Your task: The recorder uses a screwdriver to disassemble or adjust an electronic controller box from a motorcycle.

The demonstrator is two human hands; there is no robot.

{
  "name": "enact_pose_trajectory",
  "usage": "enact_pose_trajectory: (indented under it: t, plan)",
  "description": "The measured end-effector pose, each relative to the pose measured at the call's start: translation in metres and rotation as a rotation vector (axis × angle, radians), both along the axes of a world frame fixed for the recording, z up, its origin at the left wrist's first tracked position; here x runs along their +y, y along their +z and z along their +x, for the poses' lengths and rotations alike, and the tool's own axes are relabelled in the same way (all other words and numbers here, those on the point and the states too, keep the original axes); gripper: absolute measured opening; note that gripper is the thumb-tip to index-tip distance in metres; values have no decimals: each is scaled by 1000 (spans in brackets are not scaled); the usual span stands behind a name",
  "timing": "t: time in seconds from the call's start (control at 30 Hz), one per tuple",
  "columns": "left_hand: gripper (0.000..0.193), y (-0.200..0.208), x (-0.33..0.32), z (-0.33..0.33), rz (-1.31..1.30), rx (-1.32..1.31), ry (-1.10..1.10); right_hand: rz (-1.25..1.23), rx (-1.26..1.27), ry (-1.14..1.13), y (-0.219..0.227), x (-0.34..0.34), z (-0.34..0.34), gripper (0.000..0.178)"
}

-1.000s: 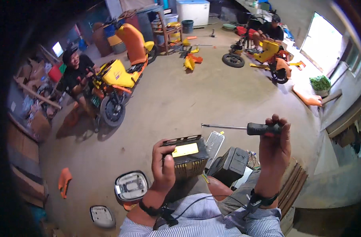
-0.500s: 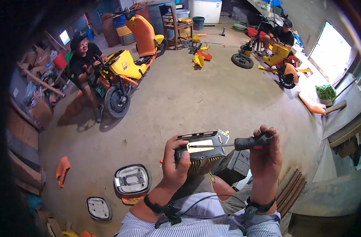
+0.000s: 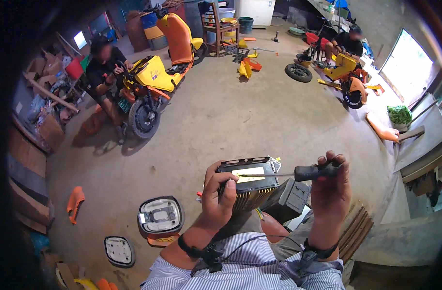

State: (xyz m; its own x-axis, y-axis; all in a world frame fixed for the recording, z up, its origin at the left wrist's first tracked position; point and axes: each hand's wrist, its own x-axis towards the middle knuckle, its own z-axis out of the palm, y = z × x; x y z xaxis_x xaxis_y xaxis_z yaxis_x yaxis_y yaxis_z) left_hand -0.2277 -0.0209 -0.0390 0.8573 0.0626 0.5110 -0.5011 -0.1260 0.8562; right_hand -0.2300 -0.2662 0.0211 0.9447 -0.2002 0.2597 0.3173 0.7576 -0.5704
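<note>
A black finned metal box point(image 3: 252, 194) with a pale yellow label point(image 3: 251, 174) is in front of me. My left hand point(image 3: 219, 195) is closed on its left end, the index fingertip by the tip of a screwdriver shaft. That screwdriver point(image 3: 305, 173) lies level across the box's label side, its dark handle with a red part to the right. Around the handle are the fingers of my right hand point(image 3: 333, 181), several fingertips pointing up. A second black box point(image 3: 287, 199) sits just right of the finned one, near my leg.
White-and-black oval shells point(image 3: 159, 227) and an orange part point(image 3: 75, 204) lie on the floor at left. One person point(image 3: 104, 72) is at a yellow-orange scooter point(image 3: 155, 79) far left; another point(image 3: 349, 44) sits by a partly dismantled scooter point(image 3: 344, 67) far right. Wooden strips point(image 3: 355, 233) lie near right.
My right hand and the screwdriver have shifted slightly right. My left index finger has come over by the shaft's tip. The person at left has lowered their head toward the scooter.
</note>
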Motion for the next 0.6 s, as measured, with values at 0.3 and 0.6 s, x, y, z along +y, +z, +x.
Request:
enact_pose_trajectory:
  t: [0.3, 0.6]
  plan:
    - [17, 0, -1, -1, -30, -37, -52, -132, -36, 3, 17, 6, -5, 26]
    - [17, 6, 3, -3, -30, 7, -86, -173, -50, 16, 26, -2, -8, 24]
